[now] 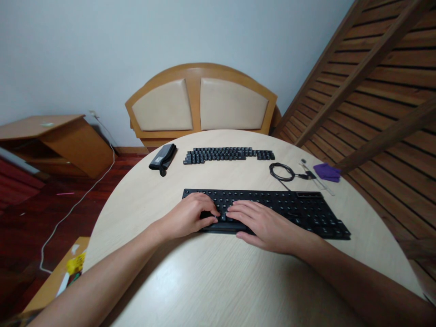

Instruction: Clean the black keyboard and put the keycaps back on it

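A black keyboard (272,206) lies on the pale round table, many of its key positions showing bare sockets. My left hand (190,213) curls over its left part, thumb and index fingertips nearly meeting; whatever is between them is too small to make out. Flat over the front middle of the keyboard rests my right hand (260,222), fingers stretched out and thumb apart, its fingertips close to the left ones. Behind the keyboard, loose black keycaps (218,154) are laid in rows in a keyboard-like layout.
A coiled black cable (282,171) sits behind the keyboard. Thin tools (316,178) and a purple cloth (327,172) lie at the right. A dark folded pouch (163,156) is at the back left. A padded wooden headboard (204,100) stands beyond the table (204,286).
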Demonstrator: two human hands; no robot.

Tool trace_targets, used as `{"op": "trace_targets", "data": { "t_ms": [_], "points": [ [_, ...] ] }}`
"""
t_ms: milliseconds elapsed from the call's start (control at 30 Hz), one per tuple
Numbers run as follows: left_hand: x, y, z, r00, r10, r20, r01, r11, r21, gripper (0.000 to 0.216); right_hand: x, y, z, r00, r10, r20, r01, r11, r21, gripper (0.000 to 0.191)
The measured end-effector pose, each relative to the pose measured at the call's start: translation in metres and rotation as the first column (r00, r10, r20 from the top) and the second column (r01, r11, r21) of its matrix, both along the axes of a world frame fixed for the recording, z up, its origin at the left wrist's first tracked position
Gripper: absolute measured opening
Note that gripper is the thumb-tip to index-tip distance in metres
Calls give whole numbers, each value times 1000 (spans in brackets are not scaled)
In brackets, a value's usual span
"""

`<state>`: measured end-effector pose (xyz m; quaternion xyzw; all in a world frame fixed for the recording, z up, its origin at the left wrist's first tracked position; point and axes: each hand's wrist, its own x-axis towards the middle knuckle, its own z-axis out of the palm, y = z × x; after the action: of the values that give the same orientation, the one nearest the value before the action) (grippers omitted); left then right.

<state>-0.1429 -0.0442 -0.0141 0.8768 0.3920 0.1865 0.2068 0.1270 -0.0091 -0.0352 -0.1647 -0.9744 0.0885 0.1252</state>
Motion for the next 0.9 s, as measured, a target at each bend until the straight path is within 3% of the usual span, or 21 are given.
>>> {"op": "trace_targets", "data": {
  "t_ms": [300,567,900],
  "points": [
    [-1,2,-3,1000,0,21,0,1000,-4,8,0,-2,1,1000,-4,5,4,999,34,43],
    [-9,5,-1,998,-14,55,20,993,-116,9,-10,-12,-5,1000,-11,-22,14,989,147,44],
    [-10,8,-6,996,6,95,4,995,-103,20,-9,-10,-6,999,2,-36,3,989,149,44]
  ]
}}
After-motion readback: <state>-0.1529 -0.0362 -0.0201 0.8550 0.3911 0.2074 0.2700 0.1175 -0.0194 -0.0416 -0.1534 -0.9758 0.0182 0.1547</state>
